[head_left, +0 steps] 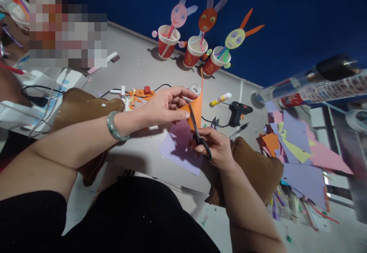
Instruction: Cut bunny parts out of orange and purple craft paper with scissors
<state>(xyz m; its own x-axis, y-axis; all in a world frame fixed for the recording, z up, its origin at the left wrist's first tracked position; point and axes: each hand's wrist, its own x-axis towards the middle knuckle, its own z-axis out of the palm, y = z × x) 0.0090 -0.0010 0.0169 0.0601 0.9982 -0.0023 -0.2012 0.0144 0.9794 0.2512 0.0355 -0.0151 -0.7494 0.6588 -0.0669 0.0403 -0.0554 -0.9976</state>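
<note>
My left hand pinches a sheet of orange paper between thumb and fingers, holding it above the table. In my right hand is a pair of black-handled scissors, with the fingers through the loops. The scissor blades lie against the orange paper, close to my left thumb. Below both hands a sheet of purple paper rests on the table, partly in shadow. A roll of white tape sits just behind the orange paper.
Three red paper cups with rabbit-faced figures stand at the back. To the right lie a yellow marker, a black glue gun and coloured paper sheets. Orange scraps lie left. Brown cushions flank the table's front edge.
</note>
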